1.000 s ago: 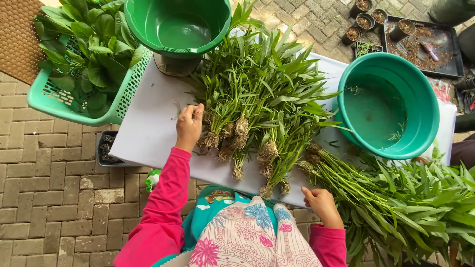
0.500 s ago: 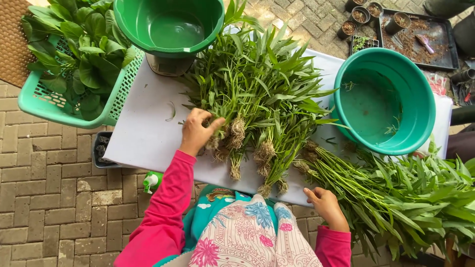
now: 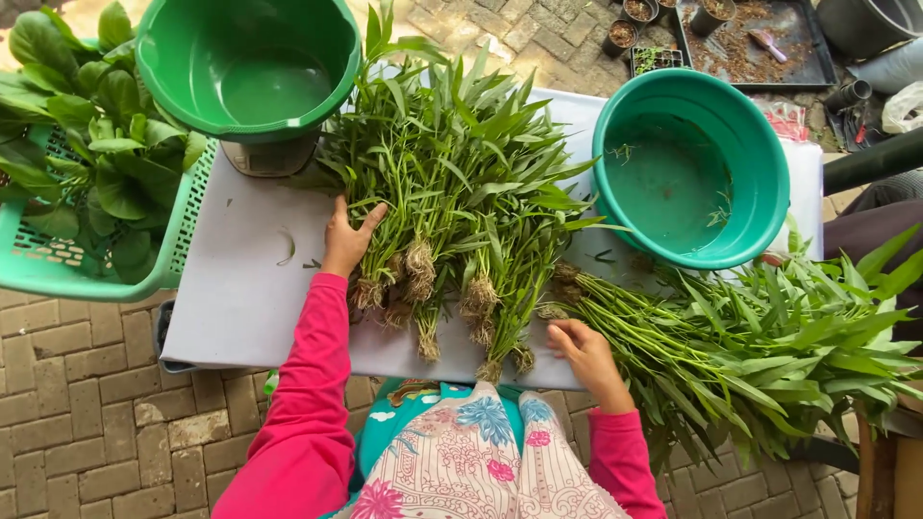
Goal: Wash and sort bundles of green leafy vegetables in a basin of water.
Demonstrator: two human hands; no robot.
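the left hand (image 3: pixel 346 235) lies flat, fingers spread, against the stems of the rooted greens bunch (image 3: pixel 452 202) at the middle of the white table (image 3: pixel 240 308), gripping nothing. the right hand (image 3: pixel 582 351) at five o'clock has its fingers curled loosely at the root ends of a second pile of greens (image 3: pixel 769 356); whether it pinches a stem cannot be told. a green basin (image 3: pixel 245 67) stands at eleven o'clock, a teal basin (image 3: pixel 692 168) at two, a leaf-filled basket (image 3: pixel 87 183) at nine.
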